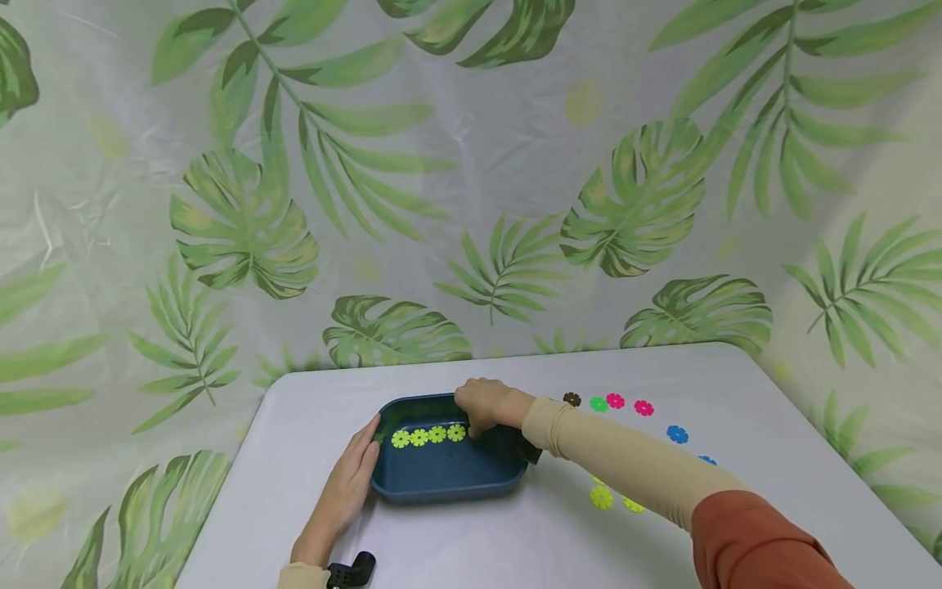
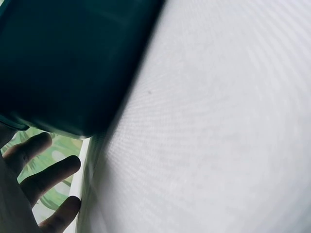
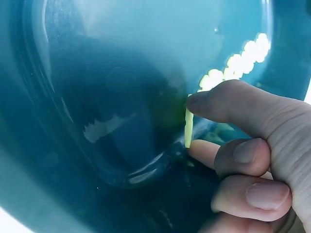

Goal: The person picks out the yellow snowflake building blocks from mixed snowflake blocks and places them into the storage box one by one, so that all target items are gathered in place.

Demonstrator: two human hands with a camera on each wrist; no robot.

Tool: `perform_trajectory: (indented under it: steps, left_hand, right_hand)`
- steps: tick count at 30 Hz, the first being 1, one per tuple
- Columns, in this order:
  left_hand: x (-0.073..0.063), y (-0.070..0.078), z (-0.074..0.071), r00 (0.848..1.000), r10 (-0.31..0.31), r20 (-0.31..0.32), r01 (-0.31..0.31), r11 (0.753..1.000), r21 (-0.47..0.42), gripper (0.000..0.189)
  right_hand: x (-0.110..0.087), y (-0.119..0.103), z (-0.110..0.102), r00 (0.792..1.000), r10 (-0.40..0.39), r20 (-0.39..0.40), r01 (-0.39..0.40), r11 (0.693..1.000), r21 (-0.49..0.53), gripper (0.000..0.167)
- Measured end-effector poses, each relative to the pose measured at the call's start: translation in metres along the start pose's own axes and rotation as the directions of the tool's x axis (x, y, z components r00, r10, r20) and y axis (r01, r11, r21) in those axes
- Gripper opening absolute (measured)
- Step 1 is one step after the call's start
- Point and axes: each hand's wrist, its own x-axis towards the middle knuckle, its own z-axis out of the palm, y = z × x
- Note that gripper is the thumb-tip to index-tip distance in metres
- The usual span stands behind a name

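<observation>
A dark blue tray [image 1: 449,473] stands on the table, with a row of several yellow flower-shaped discs [image 1: 419,438] lying inside it. At the tray's left end my left hand [image 1: 346,478] rests against the outer wall, its fingers fairly straight; the left wrist view shows spread fingers [image 2: 51,179] beside the tray's edge. Reaching into the tray from the right, my right hand [image 1: 489,405] pinches a yellow flower-shaped disc [image 3: 188,128] between thumb and a finger. That disc is seen edge-on at the end of the row; in the head view the hand hides it.
Right of the tray, loose discs lie on the white table [image 1: 471,548]: a brown disc [image 1: 571,399], a green disc [image 1: 599,404], pink discs [image 1: 643,407], blue discs [image 1: 678,434] and yellow discs [image 1: 601,497]. My right sleeve covers part of that area. A leaf-patterned curtain [image 1: 508,164] hangs behind.
</observation>
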Motion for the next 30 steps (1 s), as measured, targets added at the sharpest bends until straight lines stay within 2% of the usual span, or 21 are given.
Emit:
perform_trajectory:
  steps: [19,24,30]
  left_hand:
    - [0.0,-0.0025,0.0005,1.0,0.013,-0.002,-0.013,1.0,-0.005,0.05]
    - [0.0004,-0.0022,0.0007,1.0,0.014,-0.01,-0.014,1.0,0.006,0.05]
    - [0.0,-0.0012,0.0007,1.0,-0.017,0.004,0.016,1.0,0.008,0.05]
  right_hand:
    - [0.0024,0.0016,0.0063,0.999,0.007,0.038,-0.007,1.0,0.012,0.035]
    - [0.0015,0.0043,0.0065,1.0,-0.012,0.027,0.011,0.999,0.038,0.034]
    - [-0.0019,0.0075,0.0046,1.0,-0.024,0.008,0.023,0.998,0.055,0.039]
